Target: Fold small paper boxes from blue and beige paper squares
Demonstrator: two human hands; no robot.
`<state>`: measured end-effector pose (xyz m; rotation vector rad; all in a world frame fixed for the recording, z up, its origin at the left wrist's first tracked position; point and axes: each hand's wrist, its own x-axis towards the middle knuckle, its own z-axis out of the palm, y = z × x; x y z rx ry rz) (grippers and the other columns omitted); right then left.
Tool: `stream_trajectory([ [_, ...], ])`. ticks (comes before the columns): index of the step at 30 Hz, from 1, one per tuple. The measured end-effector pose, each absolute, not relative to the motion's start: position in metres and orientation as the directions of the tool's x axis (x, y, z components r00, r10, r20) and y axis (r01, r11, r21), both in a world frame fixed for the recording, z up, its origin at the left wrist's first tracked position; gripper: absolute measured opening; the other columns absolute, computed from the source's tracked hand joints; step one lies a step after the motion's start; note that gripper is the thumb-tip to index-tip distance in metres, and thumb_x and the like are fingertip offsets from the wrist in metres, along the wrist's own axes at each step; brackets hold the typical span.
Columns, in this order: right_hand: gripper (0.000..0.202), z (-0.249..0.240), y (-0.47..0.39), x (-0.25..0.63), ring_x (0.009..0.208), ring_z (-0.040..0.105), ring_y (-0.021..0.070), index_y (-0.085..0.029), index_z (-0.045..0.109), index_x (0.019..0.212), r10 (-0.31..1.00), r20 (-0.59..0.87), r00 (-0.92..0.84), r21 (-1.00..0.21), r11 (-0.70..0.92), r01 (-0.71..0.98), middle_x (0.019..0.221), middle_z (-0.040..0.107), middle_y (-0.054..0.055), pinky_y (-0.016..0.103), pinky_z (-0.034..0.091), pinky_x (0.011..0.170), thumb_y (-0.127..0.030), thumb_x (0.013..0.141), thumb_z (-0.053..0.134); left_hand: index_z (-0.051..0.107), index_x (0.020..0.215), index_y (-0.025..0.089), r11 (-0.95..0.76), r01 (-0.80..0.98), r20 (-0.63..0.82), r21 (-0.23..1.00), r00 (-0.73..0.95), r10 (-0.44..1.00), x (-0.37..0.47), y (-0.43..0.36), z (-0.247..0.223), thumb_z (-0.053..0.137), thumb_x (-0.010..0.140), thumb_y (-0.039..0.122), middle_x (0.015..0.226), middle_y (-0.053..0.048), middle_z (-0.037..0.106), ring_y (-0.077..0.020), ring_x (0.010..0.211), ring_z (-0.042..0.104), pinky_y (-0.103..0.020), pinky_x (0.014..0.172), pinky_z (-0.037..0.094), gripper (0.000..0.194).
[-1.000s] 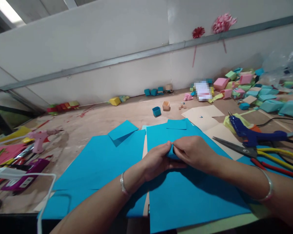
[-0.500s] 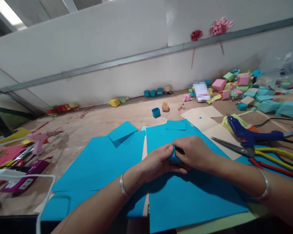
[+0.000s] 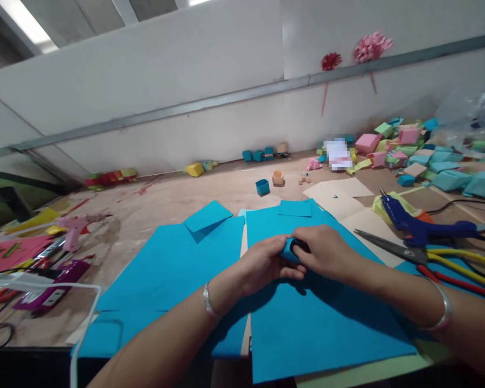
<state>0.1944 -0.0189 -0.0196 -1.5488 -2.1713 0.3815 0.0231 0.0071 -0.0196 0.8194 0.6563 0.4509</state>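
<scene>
Between my two hands is a small blue paper box (image 3: 290,251), its open side facing right. My left hand (image 3: 262,265) grips it from the left, with the thumb along its top edge and fingers curled beneath. From the right, my right hand (image 3: 323,249) closes on the box, its fingertips at the opening and partly hidden inside. Below both hands lies a large blue paper sheet (image 3: 327,334). A second blue sheet (image 3: 173,269) lies to the left, with a folded blue piece (image 3: 208,218) on it.
Large scissors (image 3: 412,253) and a blue glue gun (image 3: 420,226) lie at the right. Behind the sheets stand a small blue box (image 3: 262,187) and a peach box (image 3: 278,178). A pink glue gun (image 3: 75,229) and purple power strip (image 3: 54,285) are left. Paper boxes (image 3: 448,161) pile up back right.
The blue box has turned a little, so more of its side and opening shows. My hands stay around it. The whole view has shifted slightly.
</scene>
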Motion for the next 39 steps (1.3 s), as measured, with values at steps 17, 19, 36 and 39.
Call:
stream_trajectory([
  [17, 0.03, -0.016, -0.016, 0.198, 0.088, 0.062, 0.0211, -0.018, 0.063, 0.112, 0.867, 0.473, -0.156, -0.568, 0.435, 0.698, 0.099, 0.067, 0.009, 0.032, 0.044, 0.074, -0.034, 0.096, 0.043, 0.06, 0.099, 0.007, 0.539, -0.322, -0.359, 0.778, 0.476, 0.802, 0.027, 0.015, -0.014, 0.035, 0.102, 0.031, 0.094, -0.015, 0.069, -0.0194, 0.081, 0.071, -0.031, 0.078, 0.058, 0.034],
  [19, 0.028, -0.017, -0.017, 0.198, 0.093, 0.059, 0.0217, -0.019, 0.062, 0.114, 0.807, 0.543, -0.231, -0.494, 0.53, 0.689, 0.103, 0.062, 0.011, 0.033, 0.046, 0.077, -0.031, 0.095, 0.047, 0.059, 0.101, 0.007, 0.545, -0.357, -0.376, 0.759, 0.444, 0.813, 0.027, 0.017, -0.013, 0.035, 0.102, 0.031, 0.096, -0.016, 0.068, -0.0185, 0.079, 0.071, -0.03, 0.077, 0.059, 0.034],
  [36, 0.011, -0.028, -0.01, 0.198, 0.069, 0.054, 0.0156, -0.018, 0.062, 0.086, 0.738, 0.585, -0.337, -0.329, 0.595, 0.733, 0.075, 0.059, 0.002, 0.029, 0.042, 0.064, -0.026, 0.09, 0.057, 0.06, 0.092, 0.014, 0.53, -0.285, -0.254, 0.799, 0.639, 0.726, 0.023, 0.015, -0.024, 0.057, 0.092, 0.044, 0.079, -0.005, 0.066, -0.0135, 0.067, 0.065, -0.026, 0.067, 0.054, 0.031],
  [39, 0.02, -0.028, -0.012, 0.197, 0.071, 0.057, 0.0155, -0.017, 0.06, 0.107, 0.743, 0.606, -0.285, -0.404, 0.596, 0.694, 0.083, 0.063, 0.003, 0.029, 0.045, 0.066, -0.027, 0.09, 0.058, 0.064, 0.094, 0.011, 0.576, -0.285, -0.289, 0.766, 0.648, 0.705, 0.022, 0.018, -0.024, 0.044, 0.098, 0.046, 0.078, -0.007, 0.067, -0.0131, 0.066, 0.064, -0.025, 0.067, 0.052, 0.041],
])
